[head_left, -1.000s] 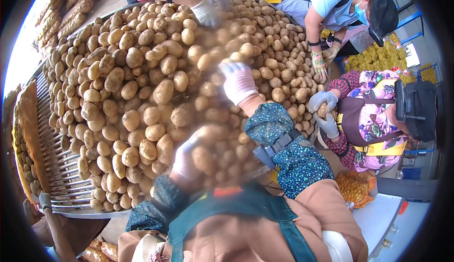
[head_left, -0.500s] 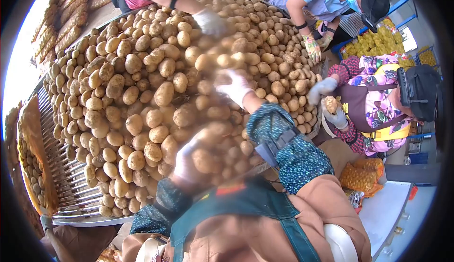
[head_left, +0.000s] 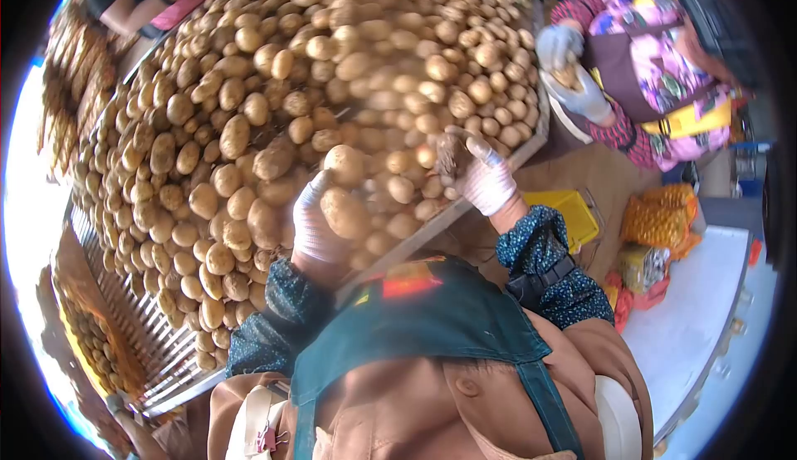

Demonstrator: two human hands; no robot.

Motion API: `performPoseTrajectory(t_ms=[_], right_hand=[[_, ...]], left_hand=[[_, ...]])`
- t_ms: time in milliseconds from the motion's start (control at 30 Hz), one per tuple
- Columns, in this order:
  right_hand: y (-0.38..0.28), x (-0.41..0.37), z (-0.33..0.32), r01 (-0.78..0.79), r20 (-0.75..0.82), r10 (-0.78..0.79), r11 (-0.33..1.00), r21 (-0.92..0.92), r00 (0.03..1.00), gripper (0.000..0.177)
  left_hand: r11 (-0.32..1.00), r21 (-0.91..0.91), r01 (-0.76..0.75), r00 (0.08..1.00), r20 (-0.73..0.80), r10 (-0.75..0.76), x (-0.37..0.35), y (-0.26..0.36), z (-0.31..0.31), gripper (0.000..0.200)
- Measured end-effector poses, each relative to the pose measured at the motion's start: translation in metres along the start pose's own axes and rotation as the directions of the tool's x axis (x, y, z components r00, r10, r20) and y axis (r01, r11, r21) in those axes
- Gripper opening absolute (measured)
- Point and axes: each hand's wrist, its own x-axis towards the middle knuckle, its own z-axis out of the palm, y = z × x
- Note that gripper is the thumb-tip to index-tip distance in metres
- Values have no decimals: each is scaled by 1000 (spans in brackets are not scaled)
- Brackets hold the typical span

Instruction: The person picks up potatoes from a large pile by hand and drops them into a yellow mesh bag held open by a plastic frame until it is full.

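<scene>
My left hand (head_left: 313, 226), in a pale knit glove, cups a smooth tan potato (head_left: 344, 213) at the near edge of the pile. Its thumb points up beside the potato, while the other fingers are hidden behind it. Another light potato (head_left: 344, 163) sits just above that thumb. Over the table's near rim, my right hand (head_left: 488, 181), gloved too, grips a dark, dirt-covered potato (head_left: 451, 158). Thumb and fingers close around its right side. Beneath both hands spreads a large heap of potatoes (head_left: 241, 140), blurred in the middle.
The slatted metal table (head_left: 154, 352) shows its bars at lower left. A person with grey gloves (head_left: 573, 74) holds a potato at the right. Another person's arm (head_left: 154, 7) is at upper left. A yellow crate (head_left: 564, 215) and a net bag of potatoes (head_left: 660, 215) lie at right.
My view has turned and shifted down the table. My right hand has drawn back from the pile to the near rim, now with a dark potato. The gloved hand at the top has withdrawn.
</scene>
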Motion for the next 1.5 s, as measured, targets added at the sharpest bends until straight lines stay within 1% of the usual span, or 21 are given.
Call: performPoseTrajectory(t_ms=[167,267,367,467,533,567,633,700,733,767,833,900,933,967,1033,1100,1167,1233,1300,1433,1500], right_hand=[[-12,-142,-81,213,-247,-245,966,-150,938,36],[-1,-271,-118,201,-566,-399,903,-381,721,35],[45,-380,-152,29,-806,-411,897,-442,425,32],[127,-486,-215,-226,-819,-521,791,-569,240,31],[169,-534,-214,-426,-860,-503,761,-490,90,32],[178,-544,-195,-460,-934,-349,844,-276,-79,33],[218,-577,-202,-813,-901,-418,561,-155,-117,37],[202,-560,-151,-853,-950,-277,522,-20,-148,78],[209,-566,-165,-890,-946,-305,455,-46,-107,96],[218,-561,-184,-963,-887,-456,261,-59,-69,66],[195,-548,-218,-996,-927,-365,-13,-88,86,54],[147,-501,-240,-775,-947,-131,-612,-154,293,43],[122,-476,-245,-661,-918,-127,-731,-169,375,38],[93,-444,-234,-775,-803,-315,-574,-264,507,41],[46,-363,-154,-796,-488,-678,-247,-553,550,47],[9,-293,-121,-675,-410,-679,-171,-718,608,50],[-19,-227,-98,-346,-132,-645,-218,-912,753,41],[-36,-154,-64,-165,-53,-550,-155,-974,834,31],[-38,-83,-40,-70,25,-482,-178,-982,876,21],[-31,46,24,-99,4,-201,-501,-860,980,36],[-22,102,30,238,406,-114,-656,-716,907,35]], left_hand=[[977,211,34,999,-22,-30,19,-46,5,53],[914,374,156,976,83,-201,33,-75,2,57],[877,316,363,858,255,-447,59,-101,2,56],[856,392,338,910,96,-403,73,-127,15,49],[816,421,396,887,53,-458,74,-142,31,50],[797,430,424,875,32,-482,76,-147,37,50],[819,426,384,907,-12,-420,82,-156,38,49],[830,498,252,968,-140,-210,64,-172,70,46],[831,497,251,968,-147,-204,66,-165,65,45],[837,491,242,970,-157,-188,69,-155,63,44],[878,379,293,951,-207,-228,73,-145,65,42],[898,252,361,920,61,-386,87,-124,44,42],[930,236,283,956,13,-295,91,-114,34,45],[924,218,315,941,56,-334,73,-112,59,50],[948,158,277,960,-8,-279,78,-88,35,53],[981,99,169,985,-40,-166,62,-73,43,49],[989,87,117,993,-29,-115,58,-51,26,49],[996,74,48,997,-64,-43,46,-41,36,52],[982,77,174,985,-27,-173,43,-19,19,54],[996,4,88,995,-42,-88,39,0,-14,57],[994,-84,69,998,19,-67,35,7,-12,53]])
